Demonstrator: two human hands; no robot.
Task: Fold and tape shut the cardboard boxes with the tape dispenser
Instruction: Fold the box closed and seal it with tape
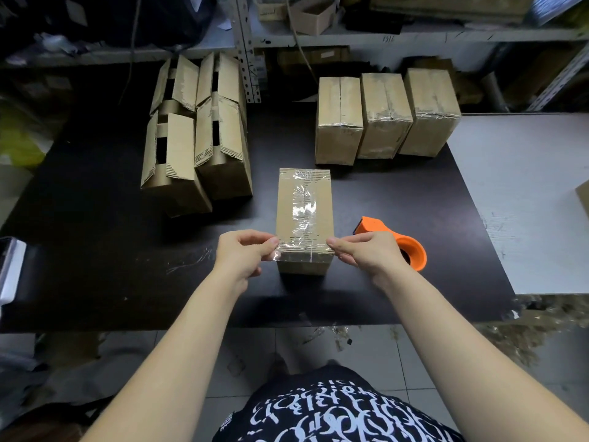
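We count eight cardboard boxes on one dark table (95, 250). Four are open boxes with their flaps up, at the left: front left (173, 173), front right (223, 161), back left (180, 81) and back right (223, 76). Three are taped boxes in a row at the far right: left (339, 122), middle (384, 119) and right (430, 113). One box (304, 202) stands nearest us. We count one orange tape dispenser (404, 244) and two hands, the left hand (245, 253) and the right hand (360, 253), with one strip of clear tape (302, 255) pinched between them. On the shelf (382, 38) behind we make out one small open box (314, 15); anything else there is too dim to count.
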